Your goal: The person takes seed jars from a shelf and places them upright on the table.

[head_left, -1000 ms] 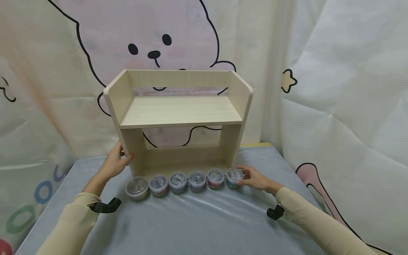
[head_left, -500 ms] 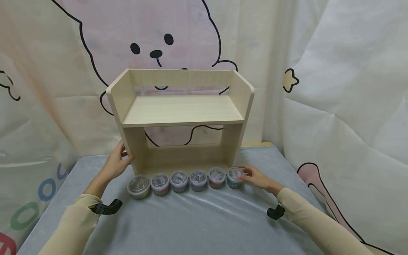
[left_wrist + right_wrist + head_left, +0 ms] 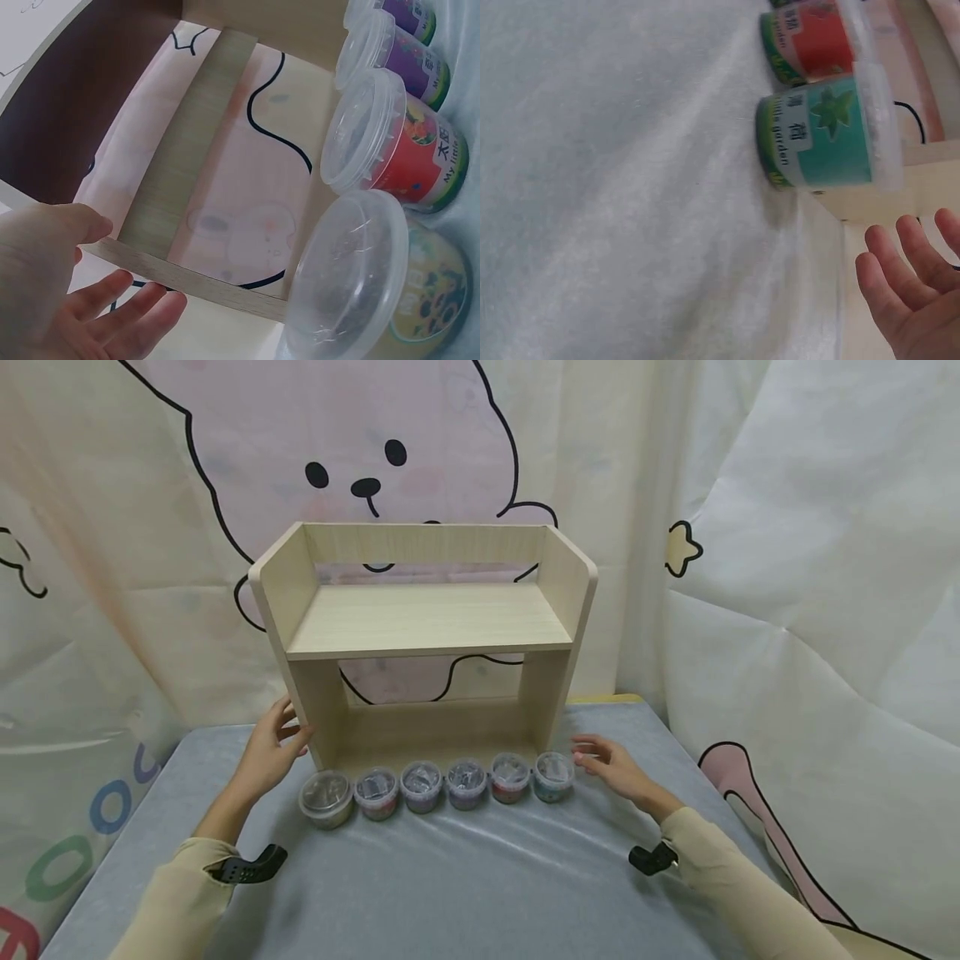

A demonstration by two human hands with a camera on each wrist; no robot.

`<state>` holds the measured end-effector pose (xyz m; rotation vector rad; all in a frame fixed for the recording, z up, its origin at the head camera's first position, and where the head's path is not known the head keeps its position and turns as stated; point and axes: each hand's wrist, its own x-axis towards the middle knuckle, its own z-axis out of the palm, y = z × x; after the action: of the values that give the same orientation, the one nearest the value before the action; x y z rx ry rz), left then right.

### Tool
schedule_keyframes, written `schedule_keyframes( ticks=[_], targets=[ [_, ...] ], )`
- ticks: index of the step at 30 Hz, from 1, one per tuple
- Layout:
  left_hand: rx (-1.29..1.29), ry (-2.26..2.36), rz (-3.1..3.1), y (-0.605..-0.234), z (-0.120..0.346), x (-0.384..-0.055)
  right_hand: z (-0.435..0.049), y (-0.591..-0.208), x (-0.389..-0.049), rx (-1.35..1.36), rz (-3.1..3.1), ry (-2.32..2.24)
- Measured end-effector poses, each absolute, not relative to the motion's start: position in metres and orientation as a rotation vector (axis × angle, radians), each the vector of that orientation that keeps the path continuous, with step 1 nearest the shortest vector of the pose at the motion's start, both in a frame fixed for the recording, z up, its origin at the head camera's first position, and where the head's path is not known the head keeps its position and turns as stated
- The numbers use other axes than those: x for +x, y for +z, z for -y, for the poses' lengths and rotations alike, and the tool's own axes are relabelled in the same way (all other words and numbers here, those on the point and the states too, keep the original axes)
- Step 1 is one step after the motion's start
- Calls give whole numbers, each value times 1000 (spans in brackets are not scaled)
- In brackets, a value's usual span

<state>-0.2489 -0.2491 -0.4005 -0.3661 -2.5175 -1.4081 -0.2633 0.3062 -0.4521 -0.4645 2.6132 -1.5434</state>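
Note:
A pale wooden two-tier shelf [image 3: 431,618] stands on the table. Beside its left side panel is my left hand [image 3: 270,747]; in the left wrist view the thumb lies at the panel's front edge, with the other fingers loose on the outer side. Several small lidded tubs stand in a row before the shelf. Leftmost is a wider clear-lidded tub [image 3: 326,800], followed by a red-labelled tub [image 3: 420,157]. At the right end stands a teal-labelled tub [image 3: 829,135], printed with a green leaf. My right hand [image 3: 618,772] is just right of it, fingers spread and holding nothing.
A grey-blue cloth [image 3: 450,885] covers the table. Behind the shelf hangs a curtain [image 3: 600,460] with a pink cartoon bear, and another white curtain [image 3: 825,610] closes off the right side. Black wrist straps [image 3: 251,866] sit on both sleeves.
My right hand has let go of the teal-labelled tub and moved slightly right. My left hand's thumb has eased back from the shelf's side panel. The tubs keep their row.

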Motion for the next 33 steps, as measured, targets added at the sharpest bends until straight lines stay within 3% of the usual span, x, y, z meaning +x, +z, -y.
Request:
schedule_keyframes(
  ticks=[16,33],
  targets=[
    [-285,-1474,2340,-414,244,-229,-308,-433,-243,-477,-2684,-1768],
    [-74,-1433,2182,-404,226,-211,-274,-425,-235,-687,-2645,-2016]
  ],
)
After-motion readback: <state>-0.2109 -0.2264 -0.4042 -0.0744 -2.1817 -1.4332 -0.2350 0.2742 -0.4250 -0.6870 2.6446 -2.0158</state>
